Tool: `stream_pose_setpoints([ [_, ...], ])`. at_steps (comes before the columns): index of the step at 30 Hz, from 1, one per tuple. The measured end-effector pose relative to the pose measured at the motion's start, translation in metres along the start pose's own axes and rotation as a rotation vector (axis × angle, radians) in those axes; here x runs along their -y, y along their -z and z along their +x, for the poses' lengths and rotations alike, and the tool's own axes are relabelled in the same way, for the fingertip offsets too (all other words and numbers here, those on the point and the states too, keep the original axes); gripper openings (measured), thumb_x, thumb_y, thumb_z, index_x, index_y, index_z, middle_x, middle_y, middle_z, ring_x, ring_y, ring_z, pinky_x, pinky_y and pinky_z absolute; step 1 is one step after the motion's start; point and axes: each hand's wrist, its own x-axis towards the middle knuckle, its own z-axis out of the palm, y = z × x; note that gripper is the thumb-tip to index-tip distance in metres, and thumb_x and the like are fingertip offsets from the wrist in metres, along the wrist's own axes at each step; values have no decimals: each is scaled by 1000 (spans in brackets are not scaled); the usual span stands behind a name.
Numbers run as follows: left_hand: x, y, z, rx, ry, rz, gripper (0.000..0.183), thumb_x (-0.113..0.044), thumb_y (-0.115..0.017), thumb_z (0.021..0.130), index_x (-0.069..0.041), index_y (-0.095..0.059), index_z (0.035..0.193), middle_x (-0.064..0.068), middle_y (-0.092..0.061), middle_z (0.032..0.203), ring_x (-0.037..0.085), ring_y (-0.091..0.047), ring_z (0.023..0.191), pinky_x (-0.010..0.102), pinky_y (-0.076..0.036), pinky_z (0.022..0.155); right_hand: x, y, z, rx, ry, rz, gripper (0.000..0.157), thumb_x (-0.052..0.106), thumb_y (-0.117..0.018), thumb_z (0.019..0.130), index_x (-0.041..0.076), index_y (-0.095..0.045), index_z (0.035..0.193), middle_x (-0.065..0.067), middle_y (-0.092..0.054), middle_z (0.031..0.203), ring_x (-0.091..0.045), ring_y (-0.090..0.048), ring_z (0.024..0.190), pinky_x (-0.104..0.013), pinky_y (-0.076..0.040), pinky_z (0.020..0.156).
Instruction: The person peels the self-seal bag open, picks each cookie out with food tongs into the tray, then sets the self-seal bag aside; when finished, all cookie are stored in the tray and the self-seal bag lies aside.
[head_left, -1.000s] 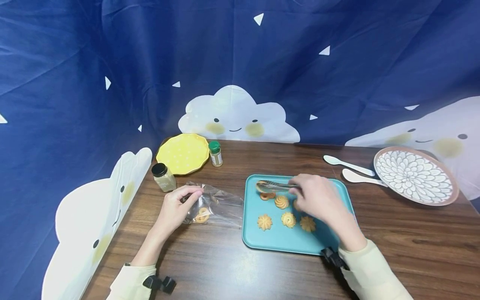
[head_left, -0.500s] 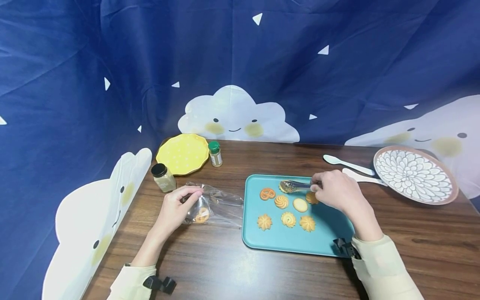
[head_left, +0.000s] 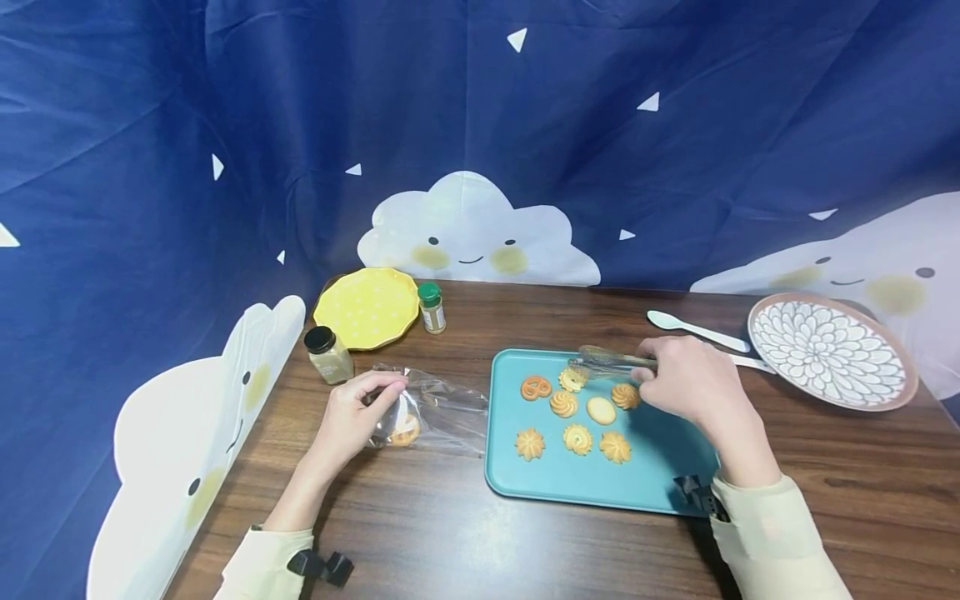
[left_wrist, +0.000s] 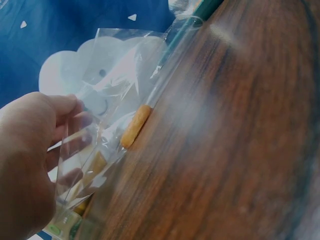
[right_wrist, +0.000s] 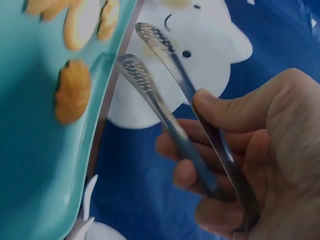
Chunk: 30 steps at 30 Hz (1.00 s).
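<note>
My left hand (head_left: 351, 417) pinches the top edge of a clear plastic bag (head_left: 453, 412) lying on the table. Inside the bag is a pretzel-shaped cookie (head_left: 406, 431), seen edge-on as a golden cookie (left_wrist: 135, 127) in the left wrist view. Metal tongs (head_left: 611, 361) are held in my right hand (head_left: 693, 379) over the back of the teal tray (head_left: 570, 492). In the right wrist view the tongs (right_wrist: 175, 132) are spread, with nothing between their perforated tips. Several cookies lie on the tray, including a brown pretzel cookie (head_left: 536, 387) and a pale oval cookie (head_left: 601, 410).
Behind the bag stand a black-capped jar (head_left: 330, 357), a green-capped shaker (head_left: 432, 308) and a yellow plate (head_left: 367, 308). At the right are a flower-patterned plate (head_left: 828, 354) and two pale spoons, one a white spoon (head_left: 697, 331). A blue curtain (head_left: 480, 100) hangs behind the table.
My right hand has moved right and slightly back with the tongs, away from the pretzel cookie, uncovering cookies on the tray. My left hand and the bag have stayed in place.
</note>
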Motion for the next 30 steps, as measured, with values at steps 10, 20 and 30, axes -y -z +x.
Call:
stream_pose_setpoints([
  [10, 4, 0, 0, -9, -5, 8, 13, -29, -70, 96, -24, -78, 105, -7, -78, 108, -3, -69, 105, 8, -53, 89, 91, -22, -5, -114, 373, 60, 19, 26, -71, 92, 24, -76, 110, 6, -78, 107, -18, -73, 86, -37, -55, 60],
  [20, 3, -1, 0, -1, 4, 3, 13, -32, -70, 96, -26, -77, 106, -9, -78, 109, -2, -69, 106, 8, -53, 90, 143, -57, 11, -83, 447, -27, 5, 27, -71, 93, 23, -74, 95, 9, -71, 85, -9, -58, 66, -31, -49, 55],
  [30, 2, -1, 0, -6, -10, 1, 13, -28, -70, 96, -24, -78, 105, -7, -78, 109, 0, -70, 106, 8, -52, 92, 167, -71, 14, -74, 640, -38, 24, 30, -69, 96, 15, -70, 116, 3, -70, 98, -16, -68, 91, -36, -59, 74],
])
